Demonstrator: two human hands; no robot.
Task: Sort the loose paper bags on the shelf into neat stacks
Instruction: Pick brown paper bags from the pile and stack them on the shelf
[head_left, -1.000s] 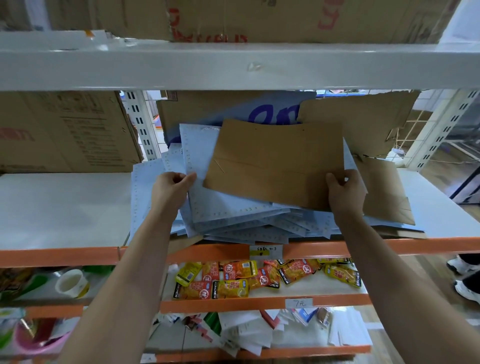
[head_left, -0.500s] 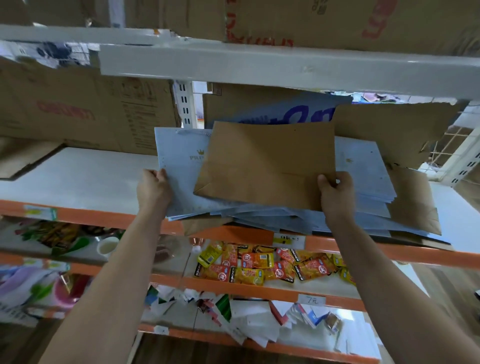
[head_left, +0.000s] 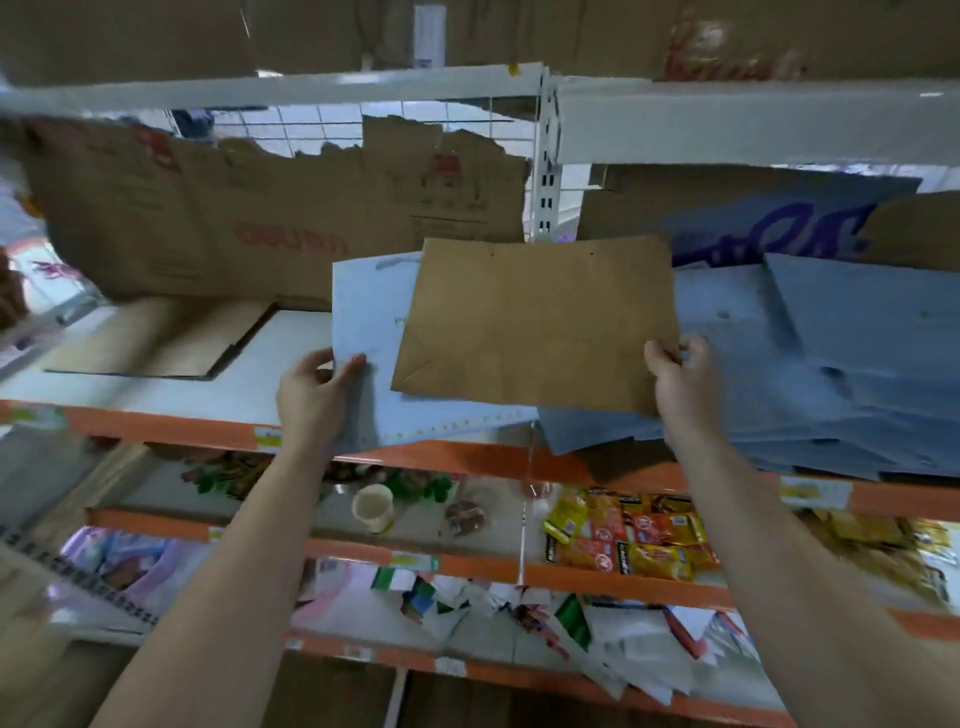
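A brown paper bag (head_left: 535, 322) lies flat on top of a pale blue paper bag (head_left: 366, 312), and both are held over the front edge of the shelf (head_left: 156, 421), near its middle. The brown bag is tilted slightly, its lower left corner lower than the rest. The blue one sticks out from under it on the left and along the bottom, showing a dotted border.

The left hand (head_left: 311, 400) has the blue bag's left edge in its grip, with the thumb on top and the fingers hidden beneath the paper. The right hand (head_left: 680, 384) pinches the lower right corner of the brown bag, thumb on the upper face and curled fingers behind. Both forearms rise from the bottom of the view, bare and angled inward towards the bags.

Just right of the held pair, a loose pile of blue bags (head_left: 841, 364) is spread over the right part of the shelf, several overhanging its orange front edge. At the shelf's back left stands a torn cardboard box (head_left: 249, 223) with red print, and a flat cardboard sheet (head_left: 156, 338) lies before it.

On the shelf below are yellow and orange snack packets (head_left: 628, 540) towards the right and a pale cup (head_left: 373, 506) nearer the middle. The whole view is somewhat blurred.
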